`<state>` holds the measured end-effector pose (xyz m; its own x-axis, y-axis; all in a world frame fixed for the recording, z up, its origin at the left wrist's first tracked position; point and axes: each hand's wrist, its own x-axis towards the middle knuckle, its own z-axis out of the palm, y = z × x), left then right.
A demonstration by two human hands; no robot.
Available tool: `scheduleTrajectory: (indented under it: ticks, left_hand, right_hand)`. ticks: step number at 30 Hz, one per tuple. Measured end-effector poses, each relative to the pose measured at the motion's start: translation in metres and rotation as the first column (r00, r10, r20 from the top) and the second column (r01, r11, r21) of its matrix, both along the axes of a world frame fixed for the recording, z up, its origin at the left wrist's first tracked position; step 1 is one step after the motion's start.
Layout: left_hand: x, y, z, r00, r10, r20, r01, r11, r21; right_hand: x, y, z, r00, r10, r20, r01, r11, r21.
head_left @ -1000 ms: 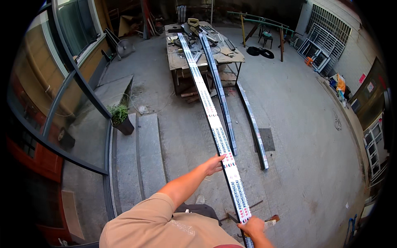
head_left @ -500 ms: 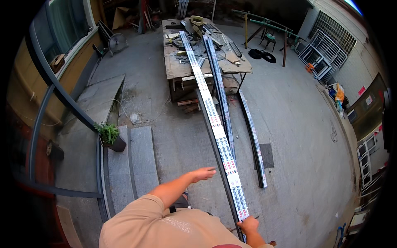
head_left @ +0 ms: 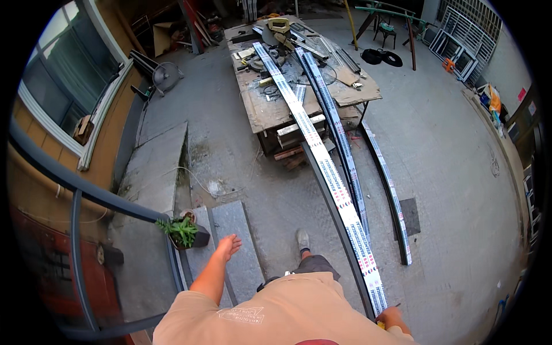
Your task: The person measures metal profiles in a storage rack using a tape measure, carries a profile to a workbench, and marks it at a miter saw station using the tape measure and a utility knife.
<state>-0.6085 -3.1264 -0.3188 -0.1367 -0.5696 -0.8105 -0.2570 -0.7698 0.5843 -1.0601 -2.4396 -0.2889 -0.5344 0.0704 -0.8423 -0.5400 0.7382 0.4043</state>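
From the head view, the right hand [head_left: 393, 318] has its grip clamped at the near end of the long white-wrapped profile [head_left: 325, 158], whose far end lies over the tabletop [head_left: 269, 118]; the left hand [head_left: 230, 246], fingers apart, is empty to the left. The step in hand is judged to be one-handed handling; the next move calls for steady near-end support, clear of the second wrapped profile [head_left: 343, 139] just right.

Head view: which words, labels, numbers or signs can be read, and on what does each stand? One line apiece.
White-wrapped bar at the right hand: repeated blue and red lettering, partly legible, not copied out here.
Middle bar: similar print, too small to read.
Rightmost bar: print, too small.
Tan shirt: pale print, too blurred.
Pink patch, far right: nothing readable.
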Motion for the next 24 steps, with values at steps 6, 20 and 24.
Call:
scheduleTrajectory:
  ticks: [6,20,24]
  left_hand:
    - [0.024,-0.009,-0.026,0.968,-0.167,0.185,0.163,0.986,0.04]
    - [0.063,-0.047,-0.046,0.965,0.18,0.192,-0.226,0.939,0.258]
    - [0.078,-0.124,-0.065,0.973,0.169,0.155,-0.206,0.942,0.265]
  right_hand:
    - [-0.087,-0.347,0.079,0.996,0.078,-0.049,-0.091,0.928,-0.362]
    - [0.023,-0.999,0.223,0.638,0.755,-0.15,-0.38,0.14,-0.914]
    - [0.017,-1.028,0.15,0.656,0.752,-0.058,-0.424,0.304,-0.853]
